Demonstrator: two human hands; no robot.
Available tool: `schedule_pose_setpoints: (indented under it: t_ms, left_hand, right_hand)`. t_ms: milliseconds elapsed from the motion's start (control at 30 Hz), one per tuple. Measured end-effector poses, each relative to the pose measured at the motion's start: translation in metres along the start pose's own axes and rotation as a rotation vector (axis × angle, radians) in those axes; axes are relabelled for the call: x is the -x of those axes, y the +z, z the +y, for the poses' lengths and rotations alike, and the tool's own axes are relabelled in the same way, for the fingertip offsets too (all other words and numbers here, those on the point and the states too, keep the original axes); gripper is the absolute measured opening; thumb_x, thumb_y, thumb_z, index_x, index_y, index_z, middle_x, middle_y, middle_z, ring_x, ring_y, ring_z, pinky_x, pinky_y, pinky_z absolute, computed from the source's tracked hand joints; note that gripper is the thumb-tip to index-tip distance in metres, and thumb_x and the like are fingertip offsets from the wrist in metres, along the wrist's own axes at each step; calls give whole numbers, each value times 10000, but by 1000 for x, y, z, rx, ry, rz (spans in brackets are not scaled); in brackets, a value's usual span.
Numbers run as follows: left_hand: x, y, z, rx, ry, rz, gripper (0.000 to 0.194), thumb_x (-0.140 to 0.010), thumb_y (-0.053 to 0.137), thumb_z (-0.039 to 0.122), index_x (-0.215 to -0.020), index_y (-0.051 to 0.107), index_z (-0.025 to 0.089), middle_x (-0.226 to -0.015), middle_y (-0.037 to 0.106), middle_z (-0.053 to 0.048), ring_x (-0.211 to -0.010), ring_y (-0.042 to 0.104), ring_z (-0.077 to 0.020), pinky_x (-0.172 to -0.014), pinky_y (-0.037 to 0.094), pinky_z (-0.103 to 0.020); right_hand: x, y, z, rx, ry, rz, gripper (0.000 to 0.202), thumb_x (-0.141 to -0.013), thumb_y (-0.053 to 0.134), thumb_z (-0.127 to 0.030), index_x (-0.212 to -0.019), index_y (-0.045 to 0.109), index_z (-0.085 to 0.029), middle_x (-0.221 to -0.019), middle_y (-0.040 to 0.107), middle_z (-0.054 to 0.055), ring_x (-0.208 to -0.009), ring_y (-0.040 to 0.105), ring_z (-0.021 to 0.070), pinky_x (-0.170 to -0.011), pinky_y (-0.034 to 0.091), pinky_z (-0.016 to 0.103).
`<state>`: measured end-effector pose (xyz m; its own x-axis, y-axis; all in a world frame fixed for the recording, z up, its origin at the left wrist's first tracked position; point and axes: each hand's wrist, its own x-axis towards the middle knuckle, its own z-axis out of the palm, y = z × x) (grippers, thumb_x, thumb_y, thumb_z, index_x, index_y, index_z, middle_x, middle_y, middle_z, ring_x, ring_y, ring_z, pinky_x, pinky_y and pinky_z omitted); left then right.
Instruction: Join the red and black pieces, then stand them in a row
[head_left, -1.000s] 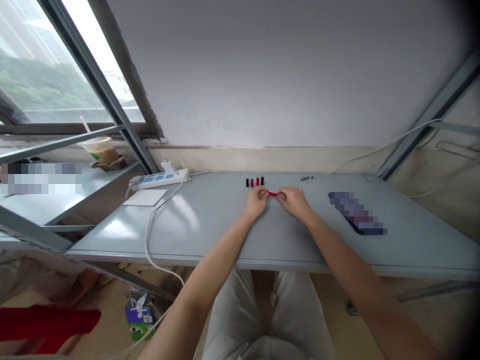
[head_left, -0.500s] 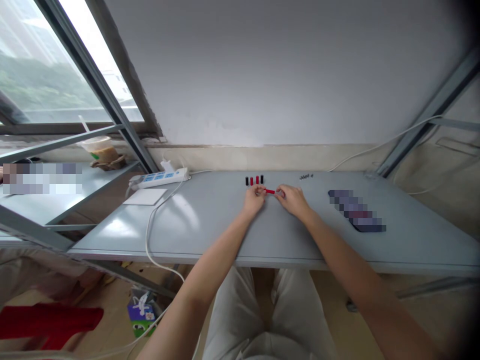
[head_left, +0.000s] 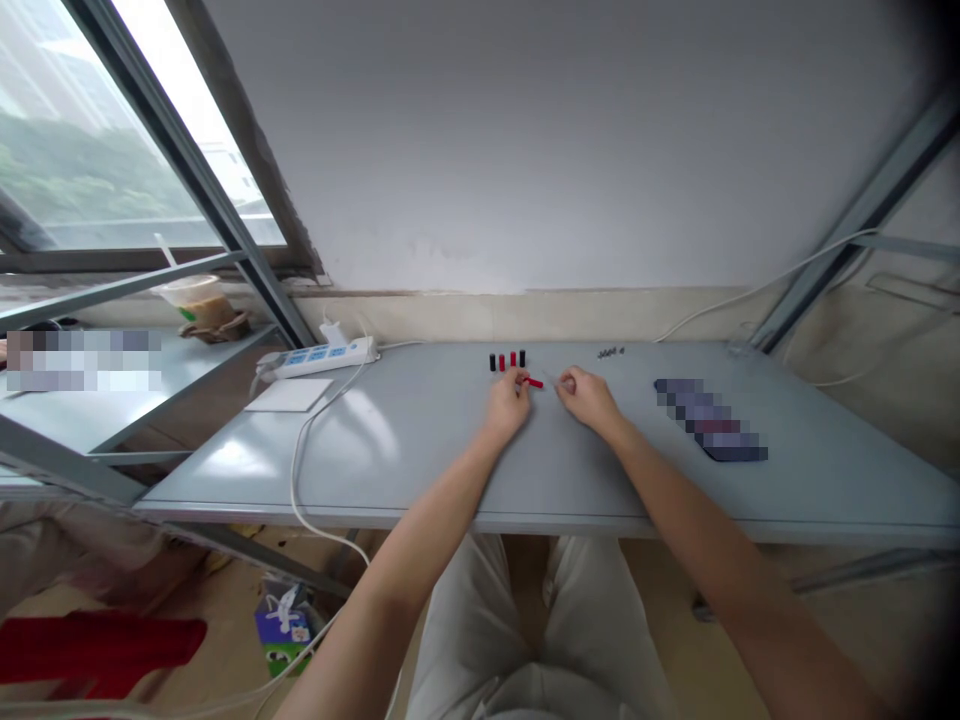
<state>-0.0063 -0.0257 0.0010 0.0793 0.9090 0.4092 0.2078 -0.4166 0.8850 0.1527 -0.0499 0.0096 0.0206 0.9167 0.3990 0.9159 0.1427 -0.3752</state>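
Note:
My left hand is closed in a pinch on a short, slim red tube, whose free end points right, toward my other hand. My right hand is also pinched closed, a little to the right, around a thin, pale sliver too small to make out. A narrow gap separates it from the tube's end. Just behind my left hand stand several small upright cylinders, black and red. Tiny dark metallic pieces lie in a row behind my right hand.
On the grey desk, a blurred-out phone-like slab lies at right. At left are a white power strip, a white flat square and a cable hanging over the front edge. A drink cup stands on the neighbouring shelf.
My hands have drawn slightly apart. The red tube has shifted a little left with my left hand, and a pale sliver now shows at my right fingertips.

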Motion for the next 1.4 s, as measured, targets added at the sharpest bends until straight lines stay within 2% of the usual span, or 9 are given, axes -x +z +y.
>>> schedule_pose_setpoints:
  t_ms: [167, 300, 433, 567, 700, 767, 900, 1200, 1400]
  left_hand:
    - [4, 2, 4, -13, 53, -121, 154, -717, 541, 68, -786, 587, 198, -794, 592, -32, -744, 531, -138, -778, 388, -270]
    - [6, 3, 4, -89, 112, -143, 148, -738, 513, 83, -810, 583, 192, -784, 583, -34, -729, 522, -138, -768, 393, -275]
    - [7, 3, 2, -144, 168, -159, 144, -767, 486, 114, -841, 580, 193, -796, 578, -43, -720, 515, -139, -739, 396, -268]
    - [8, 3, 3, -177, 187, -204, 164, -776, 494, 137, -900, 581, 199, -800, 582, -43, -681, 514, -135, -713, 402, -263]
    - [9, 2, 6, -240, 146, -186, 232, -787, 497, 157, -1009, 555, 190, -836, 599, -55, -597, 492, -118, -714, 415, -277]
    - [9, 1, 6, -282, 160, -213, 195, -790, 483, 149, -957, 576, 185, -828, 607, -59, -608, 502, -122, -725, 418, -281]
    - [9, 0, 6, -327, 204, -252, 165, -786, 462, 133, -855, 603, 185, -799, 620, -58, -650, 528, -134, -723, 420, -273]
    - [11, -2, 14, -482, 209, -306, 199, -808, 414, 170, -860, 605, 156, -828, 642, -53, -649, 540, -124, -664, 429, -251]
    - [13, -1, 17, -538, 234, -317, 206, -817, 410, 185, -860, 609, 157, -831, 646, -55, -666, 550, -124, -671, 432, -249]
  right_hand:
    - [1, 6, -2, -220, -122, -62, 174, -801, 471, -296, -906, 556, -186, -681, 601, 15, -621, 543, 137, -597, 381, 238]
    - [2, 9, -1, -321, -168, -128, 185, -816, 456, -301, -924, 550, -183, -682, 599, 8, -615, 541, 131, -603, 392, 234]
    - [2, 11, -2, -349, -193, -170, 163, -805, 463, -286, -874, 564, -179, -699, 604, 11, -614, 532, 122, -593, 386, 222]
    - [-5, 11, -1, -266, -213, -165, 136, -779, 489, -268, -797, 587, -177, -693, 605, 14, -622, 523, 122, -597, 378, 220]
    - [-27, 10, 10, -178, -58, -45, 142, -746, 542, -287, -795, 618, -178, -739, 632, 38, -683, 554, 145, -652, 397, 242]
    - [-42, 11, 19, -146, 57, 23, 147, -732, 561, -296, -787, 631, -178, -763, 644, 53, -716, 569, 162, -666, 406, 253]
    - [-63, 16, 32, -92, 184, 27, 135, -716, 583, -282, -750, 651, -171, -774, 660, 77, -721, 584, 178, -651, 414, 258]
    - [-83, 37, 31, -62, 254, -9, 181, -734, 553, -251, -816, 679, -151, -833, 677, 90, -796, 601, 172, -691, 416, 236]
    - [-88, 42, 29, -14, 279, -39, 185, -748, 518, -271, -754, 664, -159, -780, 665, 88, -770, 590, 176, -662, 409, 240]
